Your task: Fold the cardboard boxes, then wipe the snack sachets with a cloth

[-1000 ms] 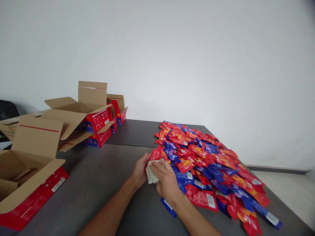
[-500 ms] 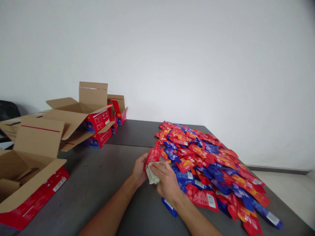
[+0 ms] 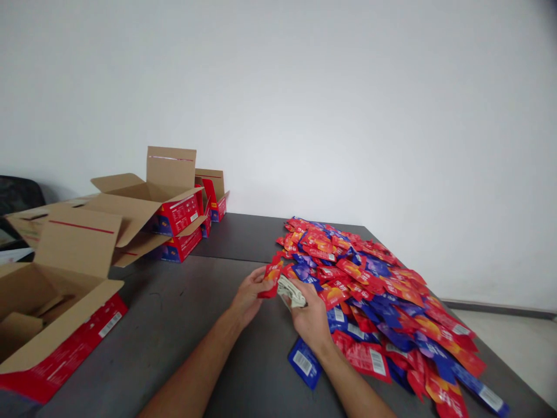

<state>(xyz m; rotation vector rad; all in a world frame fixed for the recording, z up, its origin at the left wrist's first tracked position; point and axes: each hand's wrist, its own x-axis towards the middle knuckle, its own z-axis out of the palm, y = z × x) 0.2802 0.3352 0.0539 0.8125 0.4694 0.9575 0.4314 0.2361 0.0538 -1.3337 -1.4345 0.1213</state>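
My left hand (image 3: pixel 249 295) is closed on the edge of a red packet (image 3: pixel 271 278) with orange print, held above the dark table. Close on its right, my right hand (image 3: pixel 310 310) grips a folded pale cloth (image 3: pixel 290 291), whose layered edge faces the packet. A narrow gap seems to part cloth and packet. Beyond and right of my right hand spreads a heap of red and blue packets (image 3: pixel 365 276). One blue packet (image 3: pixel 305 363) lies under my right wrist, its white barcode label upward.
On the left stands an open red cardboard box (image 3: pixel 73 342) with brown flaps raised. Behind it are stacked open boxes (image 3: pixel 180 216), and another open box (image 3: pixel 219 203) near the wall. A dark table (image 3: pixel 174 325) carries everything; a black chair (image 3: pixel 20 194) shows far left.
The cloth has come off the packet and moved right with my right hand. My left hand has turned the packet over, so its orange-printed side shows. The view has shifted slightly.
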